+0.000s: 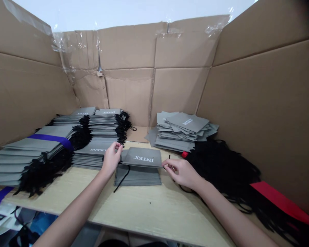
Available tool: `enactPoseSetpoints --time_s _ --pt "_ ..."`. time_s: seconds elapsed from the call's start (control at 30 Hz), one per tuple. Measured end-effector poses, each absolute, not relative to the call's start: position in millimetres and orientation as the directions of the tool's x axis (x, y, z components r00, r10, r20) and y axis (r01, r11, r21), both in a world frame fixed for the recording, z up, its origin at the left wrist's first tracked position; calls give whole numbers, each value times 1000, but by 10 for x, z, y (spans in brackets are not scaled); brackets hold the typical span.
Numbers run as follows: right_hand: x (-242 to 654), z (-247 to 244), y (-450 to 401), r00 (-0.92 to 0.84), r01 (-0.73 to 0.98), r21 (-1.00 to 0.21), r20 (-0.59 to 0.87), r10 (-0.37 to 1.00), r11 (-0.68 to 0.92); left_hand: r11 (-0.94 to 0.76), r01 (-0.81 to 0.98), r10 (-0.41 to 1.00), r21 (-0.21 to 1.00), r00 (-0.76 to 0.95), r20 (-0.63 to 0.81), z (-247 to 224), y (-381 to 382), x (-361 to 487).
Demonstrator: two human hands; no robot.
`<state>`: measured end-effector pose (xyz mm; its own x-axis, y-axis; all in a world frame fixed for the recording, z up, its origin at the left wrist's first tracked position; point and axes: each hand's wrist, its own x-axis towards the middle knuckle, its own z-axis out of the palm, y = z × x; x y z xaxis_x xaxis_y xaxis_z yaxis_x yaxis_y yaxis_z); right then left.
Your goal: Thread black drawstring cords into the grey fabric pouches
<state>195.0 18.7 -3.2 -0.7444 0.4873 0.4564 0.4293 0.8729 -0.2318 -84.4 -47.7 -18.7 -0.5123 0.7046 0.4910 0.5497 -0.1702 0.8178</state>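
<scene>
A flat grey pouch [144, 157] printed INTEX, its lettering upside down to me, is held slightly raised above a small pile of grey pouches [137, 176] on the table. My left hand [111, 158] is closed in a pinch at its left side, on a black cord [123, 179] whose loose end hangs down over the pile. At the right corner of the raised pouch, my right hand [181, 171] is closed too, thumb and fingertips pinching its edge. A short bit of black cord stands up beside those fingers.
Stacked corded pouches [103, 128] stand at the back left; a purple band [51, 138] wraps the bundle before them. Loose grey pieces [187, 125] are heaped back right, beside a black cord pile [221, 164] and red strip [280, 202]. Cardboard walls [128, 51] enclose the table [149, 212].
</scene>
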Motion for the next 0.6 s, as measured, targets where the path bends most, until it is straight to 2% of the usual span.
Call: enactPoseSetpoints --time_s 0.2,0.4,0.53,0.6 --pt "1961 30 135 -783 418 -157 437 442 895 -141 622 668 771 -515 538 -161 -480 -874" --pt "1946 -48 213 -746 473 -63 503 437 879 -108 686 667 720 -487 564 -128 -546 -808" --pt "1965 -88 286 -673 581 2 563 479 814 -110 836 562 538 -394 727 -60 -661 -727" --pt "1978 -95 301 -669 591 29 576 470 806 -159 910 584 383 -226 780 -41 -681 -698"
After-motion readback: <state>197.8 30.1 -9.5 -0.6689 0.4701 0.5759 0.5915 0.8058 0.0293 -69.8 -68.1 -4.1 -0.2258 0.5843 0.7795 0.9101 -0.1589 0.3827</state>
